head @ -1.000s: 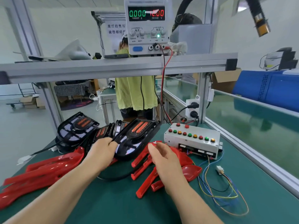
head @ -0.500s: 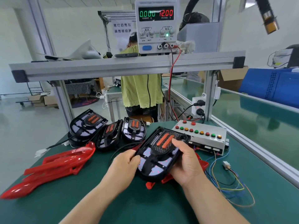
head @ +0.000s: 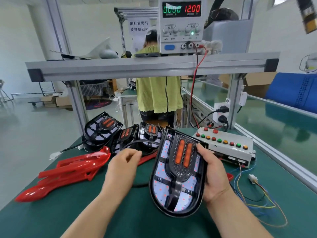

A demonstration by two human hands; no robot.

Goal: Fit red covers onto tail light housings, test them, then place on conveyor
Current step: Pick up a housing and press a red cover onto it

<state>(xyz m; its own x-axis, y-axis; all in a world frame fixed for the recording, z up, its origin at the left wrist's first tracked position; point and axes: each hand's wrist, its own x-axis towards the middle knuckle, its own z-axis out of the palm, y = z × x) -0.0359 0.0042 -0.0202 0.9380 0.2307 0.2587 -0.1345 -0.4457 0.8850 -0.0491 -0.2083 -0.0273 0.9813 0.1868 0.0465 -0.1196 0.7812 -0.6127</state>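
My right hand (head: 212,174) grips the right edge of a black tail light housing (head: 178,170) with two orange lenses, held upright and tilted toward me above the green table. My left hand (head: 122,166) hovers just left of it, fingers loosely curled, holding nothing. Red covers (head: 72,170) lie in a pile at the left; another red cover (head: 229,176) peeks out behind my right hand. Three more black housings (head: 103,127) stand at the back, behind my left hand.
A grey test box (head: 226,145) with coloured buttons sits at the right, its loose coloured wires and white plug (head: 253,178) trailing toward me. A power supply (head: 181,24) stands on the aluminium shelf (head: 137,66). The conveyor (head: 283,121) runs along the right. A person in green stands behind the bench.
The housing has been lifted and turned more upright toward me. My left hand has let go of it and drawn back to the left; my right hand alone holds it.
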